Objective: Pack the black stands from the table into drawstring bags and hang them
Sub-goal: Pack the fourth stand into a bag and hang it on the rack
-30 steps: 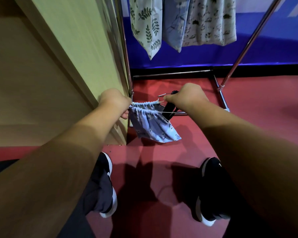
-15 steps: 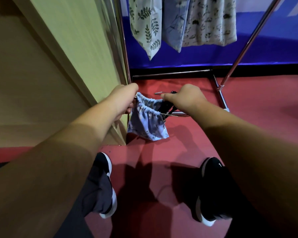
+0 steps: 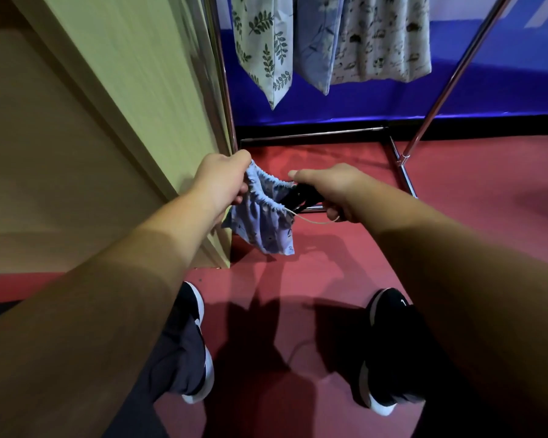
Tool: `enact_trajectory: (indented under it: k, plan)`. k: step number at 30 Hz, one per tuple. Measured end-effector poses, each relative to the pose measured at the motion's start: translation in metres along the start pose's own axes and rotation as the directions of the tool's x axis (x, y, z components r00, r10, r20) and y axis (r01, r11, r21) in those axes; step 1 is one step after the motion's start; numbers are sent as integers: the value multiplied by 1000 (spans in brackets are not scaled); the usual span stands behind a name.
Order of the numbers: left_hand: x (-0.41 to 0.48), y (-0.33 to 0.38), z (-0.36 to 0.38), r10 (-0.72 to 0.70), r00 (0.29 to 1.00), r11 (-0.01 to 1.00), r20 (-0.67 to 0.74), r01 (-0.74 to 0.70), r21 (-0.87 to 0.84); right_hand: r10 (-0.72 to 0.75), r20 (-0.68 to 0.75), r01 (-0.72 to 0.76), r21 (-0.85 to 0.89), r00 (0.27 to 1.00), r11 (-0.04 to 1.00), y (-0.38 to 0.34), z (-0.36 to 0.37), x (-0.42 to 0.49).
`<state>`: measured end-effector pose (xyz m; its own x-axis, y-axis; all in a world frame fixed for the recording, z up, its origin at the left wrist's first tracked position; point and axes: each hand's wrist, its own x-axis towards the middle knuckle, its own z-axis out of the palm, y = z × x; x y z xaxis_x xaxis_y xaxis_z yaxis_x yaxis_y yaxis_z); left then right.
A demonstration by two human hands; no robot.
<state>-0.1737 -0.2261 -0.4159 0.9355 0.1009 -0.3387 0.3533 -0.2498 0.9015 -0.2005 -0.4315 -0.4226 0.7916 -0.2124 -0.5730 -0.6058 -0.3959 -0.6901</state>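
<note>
Left hand (image 3: 222, 181) curled, pinching bag (image 3: 260, 224) rim — right hand (image 3: 332, 191) gripping stand (image 3: 298, 196) at bag's mouth, cord (image 3: 314, 222) beside.

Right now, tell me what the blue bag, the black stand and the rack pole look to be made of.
Drawstring bag: thin woven cloth, likely cotton, matte pale blue; it ruffles at the mouth and hangs limp. Black stand: probably plastic, slight sheen; mostly hidden, so unsure. Rack pole: metal tube, chromed, judging by bright mirror-like streaks.
</note>
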Motion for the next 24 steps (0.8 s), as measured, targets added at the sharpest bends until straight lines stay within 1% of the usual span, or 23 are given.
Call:
enact_trajectory:
  k: [1,3,5,7,9,11,14,17,20,22,24]
  plan:
    - [-1,1,0,-2,1000,1000,-11,2,-23,45,49,-48,57,998,997,0,2,1]
    - [-1,4,0,-61,998,994,-11,60,-90,129,180,-147,90,975,985,-3,4,0]
    - [0,10,0,-164,985,979,44,168,-118,179,275,-191,17,945,982,-7,4,-3]
    - [-3,14,0,-253,955,959,154,269,-93,197,304,-189,-58,932,980,-8,5,-6]
    - [-6,15,2,-303,918,946,255,322,-36,187,293,-166,-96,938,981,-7,8,-7]
    - [-7,14,2,-321,901,945,291,326,31,155,267,-136,-91,951,987,-3,11,-8]
    - [-8,13,1,-323,899,946,295,296,132,126,202,-115,-64,971,991,-1,12,-10]
    - [-6,14,-5,-341,894,933,291,286,217,89,106,-71,-162,990,984,-3,8,-13]
    - [-1,13,-12,-318,922,919,221,244,309,45,40,-33,-260,998,965,-6,3,-15]
    - [0,12,-15,-282,938,909,202,194,370,23,20,-15,-316,1000,949,-9,3,-17]
    - [-1,13,-17,-276,938,914,209,189,359,15,18,-8,-339,1000,941,-12,4,-19]
